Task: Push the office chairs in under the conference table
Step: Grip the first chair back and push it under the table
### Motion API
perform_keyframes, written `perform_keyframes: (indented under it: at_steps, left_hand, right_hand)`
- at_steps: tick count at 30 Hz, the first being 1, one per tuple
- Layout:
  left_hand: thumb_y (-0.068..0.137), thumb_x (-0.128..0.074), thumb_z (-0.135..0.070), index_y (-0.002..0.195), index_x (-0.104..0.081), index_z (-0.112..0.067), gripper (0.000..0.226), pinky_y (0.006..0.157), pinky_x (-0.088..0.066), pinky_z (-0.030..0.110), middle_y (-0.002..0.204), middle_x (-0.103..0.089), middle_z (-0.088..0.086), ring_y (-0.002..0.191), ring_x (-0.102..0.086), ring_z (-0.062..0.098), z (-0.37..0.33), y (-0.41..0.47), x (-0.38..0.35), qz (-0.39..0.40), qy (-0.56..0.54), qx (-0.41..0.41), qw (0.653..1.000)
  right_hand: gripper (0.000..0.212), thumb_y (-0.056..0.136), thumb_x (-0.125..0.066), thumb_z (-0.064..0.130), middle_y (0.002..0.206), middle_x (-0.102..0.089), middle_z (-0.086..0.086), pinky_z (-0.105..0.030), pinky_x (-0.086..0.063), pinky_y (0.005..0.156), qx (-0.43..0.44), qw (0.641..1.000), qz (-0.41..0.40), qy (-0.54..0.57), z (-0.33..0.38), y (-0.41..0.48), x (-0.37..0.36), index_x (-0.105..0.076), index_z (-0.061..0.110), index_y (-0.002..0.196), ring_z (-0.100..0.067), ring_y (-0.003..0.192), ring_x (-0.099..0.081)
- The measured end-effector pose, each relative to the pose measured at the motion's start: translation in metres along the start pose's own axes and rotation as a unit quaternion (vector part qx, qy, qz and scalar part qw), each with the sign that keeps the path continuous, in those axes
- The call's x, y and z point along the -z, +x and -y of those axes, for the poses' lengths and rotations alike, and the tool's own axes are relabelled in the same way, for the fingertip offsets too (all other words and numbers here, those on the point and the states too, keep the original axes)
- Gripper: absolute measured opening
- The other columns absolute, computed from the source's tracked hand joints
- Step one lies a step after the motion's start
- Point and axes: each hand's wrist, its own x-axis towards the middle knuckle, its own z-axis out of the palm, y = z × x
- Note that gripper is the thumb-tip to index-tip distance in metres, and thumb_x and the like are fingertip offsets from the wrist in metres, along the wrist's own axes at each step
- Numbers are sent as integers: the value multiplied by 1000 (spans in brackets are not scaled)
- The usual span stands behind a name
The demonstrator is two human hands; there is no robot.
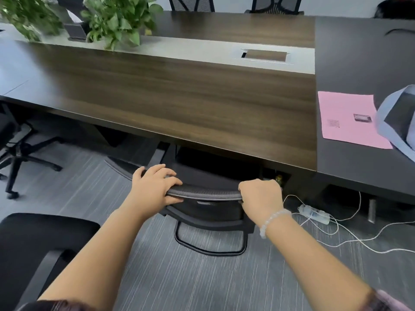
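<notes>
On my remote feed, my left hand [155, 185] and right hand [261, 196] each clamp the backrest top of the black office chair [204, 195]; its seat sits under the conference table [179, 104]; pink paper [345, 108] lies right; potted plants [116, 21] far left.

Both bare arms reach forward and down, almost straight. The left hand [155, 187] grips the top edge of the chair back [204, 195], fingers spread over it and thumb beneath. The right hand [261, 196] curls round the same edge, knuckles up, with a bead bracelet [272, 221] on its wrist.
</notes>
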Motion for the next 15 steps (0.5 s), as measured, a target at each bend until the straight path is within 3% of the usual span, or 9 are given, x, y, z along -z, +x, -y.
perform_keyframes:
  at_steps: [4, 8, 11, 13, 15]
  left_hand:
    - [81, -58, -57, 127, -56, -38, 50, 112, -6, 53, 141, -44, -11, 143, -20, 16, 6, 34, 5, 4, 2, -21, 1000]
    - [82, -54, -60, 128, -53, -37, 51, 113, -4, 50, 142, -43, -13, 144, -17, 13, 17, 68, 9, -3, 17, -64, 998]
    - [86, -45, -62, 130, -51, -35, 52, 116, -6, 45, 141, -46, -14, 144, -19, 10, 29, 92, 14, 14, 70, -158, 985]
    - [87, -42, -63, 126, -54, -30, 52, 114, -19, 39, 132, -56, -10, 134, -39, 13, 35, 103, 17, 16, 86, -237, 968]
    - [87, -39, -65, 120, -57, -24, 56, 97, -44, 37, 118, -63, -6, 111, -58, 18, 40, 112, 18, 29, 84, -283, 955]
  right_hand:
    - [15, 84, -58, 14, 72, -64, 4, -30, -32, 67, -26, 999, 5, 19, -8, 28, 9, -65, 27, 86, -24, 72, -63]
    - [20, 84, -57, 16, 83, -69, 5, -30, -30, 67, -55, 998, 6, 22, -11, 54, 15, -67, 29, 95, -21, 81, -66]
    - [26, 82, -56, 15, 89, -70, 6, -30, -32, 69, -94, 995, 23, 24, -8, 63, 20, -67, 30, 100, -20, 85, -65]
    - [32, 83, -52, 14, 95, -71, 6, -30, -33, 72, -115, 992, 41, 22, -4, 62, 25, -65, 32, 107, -21, 89, -65]
    - [37, 85, -50, 16, 103, -70, 7, -28, -33, 72, -132, 990, 47, 28, -1, 61, 31, -62, 36, 114, -20, 95, -64]
